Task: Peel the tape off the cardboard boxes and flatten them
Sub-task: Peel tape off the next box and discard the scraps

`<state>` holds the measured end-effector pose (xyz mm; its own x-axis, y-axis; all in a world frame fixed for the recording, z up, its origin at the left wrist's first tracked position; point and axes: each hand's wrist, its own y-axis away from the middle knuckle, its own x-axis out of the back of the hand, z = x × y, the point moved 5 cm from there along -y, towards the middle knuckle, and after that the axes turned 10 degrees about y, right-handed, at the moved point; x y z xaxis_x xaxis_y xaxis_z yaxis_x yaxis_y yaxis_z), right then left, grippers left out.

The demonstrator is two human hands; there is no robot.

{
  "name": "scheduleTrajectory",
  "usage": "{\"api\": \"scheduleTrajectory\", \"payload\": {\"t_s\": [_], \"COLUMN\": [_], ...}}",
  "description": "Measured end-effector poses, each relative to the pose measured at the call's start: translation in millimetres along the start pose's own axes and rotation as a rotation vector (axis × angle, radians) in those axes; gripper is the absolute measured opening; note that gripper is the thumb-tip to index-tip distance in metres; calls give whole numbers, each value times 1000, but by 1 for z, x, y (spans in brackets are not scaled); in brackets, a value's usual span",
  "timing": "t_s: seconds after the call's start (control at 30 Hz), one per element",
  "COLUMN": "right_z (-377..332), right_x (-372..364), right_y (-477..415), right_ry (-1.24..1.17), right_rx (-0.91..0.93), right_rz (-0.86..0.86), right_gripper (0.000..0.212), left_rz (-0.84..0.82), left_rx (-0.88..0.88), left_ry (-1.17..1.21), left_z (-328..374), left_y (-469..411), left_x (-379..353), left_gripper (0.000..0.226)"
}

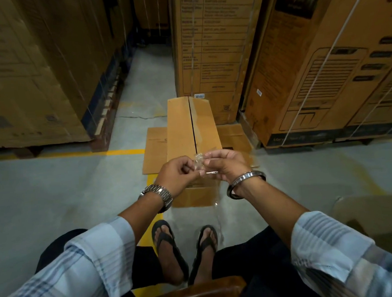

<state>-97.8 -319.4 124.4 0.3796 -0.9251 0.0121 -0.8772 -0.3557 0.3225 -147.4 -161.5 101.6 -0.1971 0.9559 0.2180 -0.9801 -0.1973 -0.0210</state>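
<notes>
the clear tape is already off the box and sits crumpled between the two hands, in the air above the near end of the long cardboard box. the left hand pinches one side of the wad with thumb and fingertips, and the right hand pinches the other side — both grips are narrow and closed on the tape. a thin clear strand seems to hang down from the hands toward the floor, near the right foot, but it is faint and i cannot tell where it ends.

the step in hand looks like balling up the peeled tape. to do it well, fold the sticky face inward, so it holds to itself and not to the fingers, and gather the hanging strand into the wad before letting go.

the box stands closed on the floor, its centre seam open and bare at the far part, on top of a flattened cardboard sheet. some glossy film may remain beside the seam — check this before flattening. tall strapped cartons stand around on both sides, so the tape ball should go somewhere it will not stick to them.
</notes>
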Motion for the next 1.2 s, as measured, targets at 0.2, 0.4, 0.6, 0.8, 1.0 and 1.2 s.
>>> {"api": "scheduleTrajectory", "payload": {"t_s": [0.2,0.4,0.6,0.8,1.0,1.2], "right_z": [-10,-34,-38,-31,-32,-31], "right_x": [-6,-20,-21,-17,-3,3], "right_y": [3,9,12,23,21,28], "right_ry": [84,196,74,44,497,490], "right_rx": [41,145,37,-89,190,180], "right_rz": [48,142,144,33,283,150], "right_gripper": [19,15,9,16,4,6], "left_rz": [7,136,225,322,285,355], "left_rx": [41,150,171,87,286,393], "left_ry": [55,212,156,-119,264,419], "left_z": [1,6,10,16,10,1], "left_y": [1,-4,-8,-14,-13,-6], "left_x": [3,5,7,26,18,42], "left_gripper": [24,25,21,26,25,16]}}
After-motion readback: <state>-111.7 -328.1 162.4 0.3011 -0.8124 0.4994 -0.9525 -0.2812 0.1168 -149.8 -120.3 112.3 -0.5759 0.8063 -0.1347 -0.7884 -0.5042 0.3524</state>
